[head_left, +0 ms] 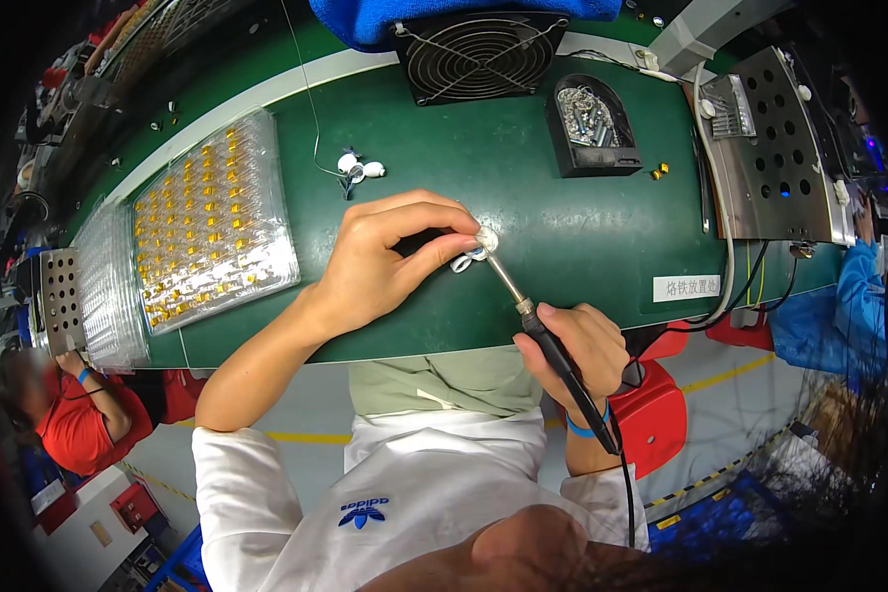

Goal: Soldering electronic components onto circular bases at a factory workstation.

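Note:
Between the thumb and fingertips of my left hand (390, 252) is a small round white part (486, 239), held a little above the green bench. A looped white piece hangs at its lower left. My right hand (584, 353) is closed round the black handle of a soldering iron (562, 370). The iron's metal barrel slants up to the left, and its tip meets the white part or lies right beside it; the exact contact is too small to tell. Farther back, a few loose white parts (362, 170) lie on the bench near a thin wire.
A clear plastic tray (284, 212) with rows of small gold pieces lies at the left. Toward the back stand a black fan (479, 59) and a black bin (602, 161) of small metal parts. A perforated metal box (779, 148) with cables is at the right. Other people sit nearby.

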`<state>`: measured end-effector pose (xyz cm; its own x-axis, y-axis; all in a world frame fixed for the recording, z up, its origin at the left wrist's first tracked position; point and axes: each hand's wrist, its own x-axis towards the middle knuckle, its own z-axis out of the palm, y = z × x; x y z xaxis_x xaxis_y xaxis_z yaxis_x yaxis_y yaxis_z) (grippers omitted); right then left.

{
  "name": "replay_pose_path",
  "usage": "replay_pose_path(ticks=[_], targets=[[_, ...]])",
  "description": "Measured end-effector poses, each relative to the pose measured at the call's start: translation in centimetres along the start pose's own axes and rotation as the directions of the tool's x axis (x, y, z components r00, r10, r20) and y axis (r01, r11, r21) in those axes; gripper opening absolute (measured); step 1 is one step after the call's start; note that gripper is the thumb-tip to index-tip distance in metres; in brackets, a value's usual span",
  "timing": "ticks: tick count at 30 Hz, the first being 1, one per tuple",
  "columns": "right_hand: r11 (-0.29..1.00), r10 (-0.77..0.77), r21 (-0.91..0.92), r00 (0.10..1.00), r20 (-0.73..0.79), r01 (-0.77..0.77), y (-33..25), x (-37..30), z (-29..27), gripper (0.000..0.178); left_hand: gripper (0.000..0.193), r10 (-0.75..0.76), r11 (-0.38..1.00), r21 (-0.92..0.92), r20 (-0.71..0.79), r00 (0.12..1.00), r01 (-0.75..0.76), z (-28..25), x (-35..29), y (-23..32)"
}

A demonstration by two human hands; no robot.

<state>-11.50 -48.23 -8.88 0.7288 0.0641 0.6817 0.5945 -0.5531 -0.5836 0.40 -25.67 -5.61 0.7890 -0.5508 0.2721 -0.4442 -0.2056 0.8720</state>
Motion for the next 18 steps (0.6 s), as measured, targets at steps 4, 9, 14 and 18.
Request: replay_pose_path(ticks=[4,9,14,18], targets=[[1.0,-0.005,0.003,1.0,-0.017,0.005,0.17,-0.31,-0.05,0.034,0.014,0.019,1.0,0.02,-0.004,1.0,-0.019,0.02,-0.03,-0.04],[0.999,0.023,0.023,1.0,-0.021,-0.023,0.09,-0.41,-0.43,0.034,0.013,0.008,1.0,0.017,0.003,1.0,-0.008,-0.03,-0.06,0.13],[0.997,0.063,0.039,0.998,0.014,-0.064,-0.11,-0.46,-0.78,0.034,0.02,-0.095,0.992,-0.087,0.005,0.995,0.095,0.35,-0.28,0.1],[0.996,0.071,0.05,0.997,0.033,-0.073,-0.1,-0.54,-0.97,0.033,0.036,-0.099,0.985,-0.145,-0.043,0.994,0.092,0.59,-0.4,0.22]])
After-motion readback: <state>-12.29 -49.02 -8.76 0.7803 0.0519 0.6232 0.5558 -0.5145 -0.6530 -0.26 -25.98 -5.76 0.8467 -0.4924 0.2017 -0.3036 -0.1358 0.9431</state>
